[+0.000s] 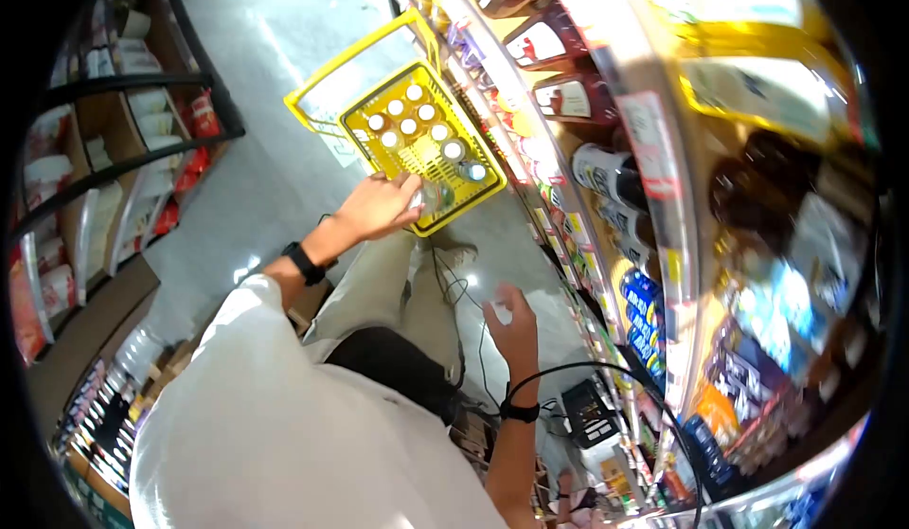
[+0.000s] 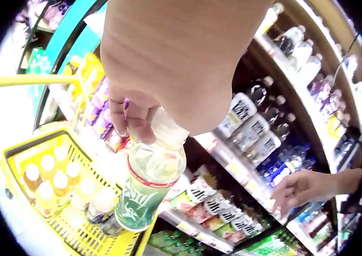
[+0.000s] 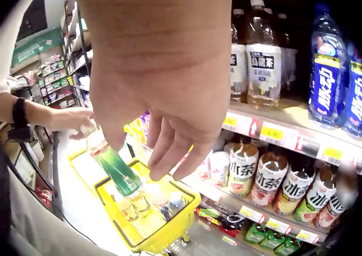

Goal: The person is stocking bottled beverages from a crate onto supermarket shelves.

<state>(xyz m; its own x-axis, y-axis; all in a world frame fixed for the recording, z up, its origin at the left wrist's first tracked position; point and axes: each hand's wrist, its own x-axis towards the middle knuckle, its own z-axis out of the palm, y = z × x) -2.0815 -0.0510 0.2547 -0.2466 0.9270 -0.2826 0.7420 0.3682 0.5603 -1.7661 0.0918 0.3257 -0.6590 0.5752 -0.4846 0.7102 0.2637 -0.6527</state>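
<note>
From my remote seat I've got the left hand point(image 1: 374, 211), fingers curled round the neck of a clear plastic bottle with a green label point(image 2: 146, 185), over a yellow plastic basket point(image 3: 169, 229), probably so its base leads; right hand point(image 1: 513, 330)'s empty, fingers loosely bent.

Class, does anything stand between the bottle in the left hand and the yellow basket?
Nothing visible does: the left hand holds the green-labelled bottle at the basket's near end, its handle off to one side; white-capped bottles occupy only part inside.
</note>
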